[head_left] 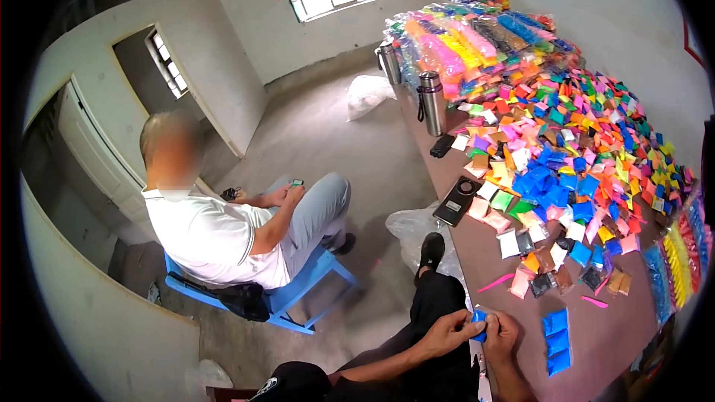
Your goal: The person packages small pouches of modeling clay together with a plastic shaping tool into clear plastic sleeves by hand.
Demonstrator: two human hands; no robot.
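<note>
At the table's near left edge, my left hand (450,332) and my right hand (501,336) come together, fingers closed in a pinch. Between them is a small blue packet (478,324), mostly covered by the fingers. To the right of my right hand, a strip of joined blue packets (557,342) lies flat on the brown table (514,335). Two thin pink plastic pieces, one (495,283) beyond my hands and another (594,302) above the strip, rest on the tabletop. Farther up spreads a large heap of small colourful packets (558,156).
Bagged bundles of packets (477,45) are stacked at the far end. Steel flasks (432,108), a black phone-like device (457,201) and a black case (442,146) line the left edge. A seated person (216,238) on a blue chair (298,301) holds a phone. Plastic bags lie on the floor.
</note>
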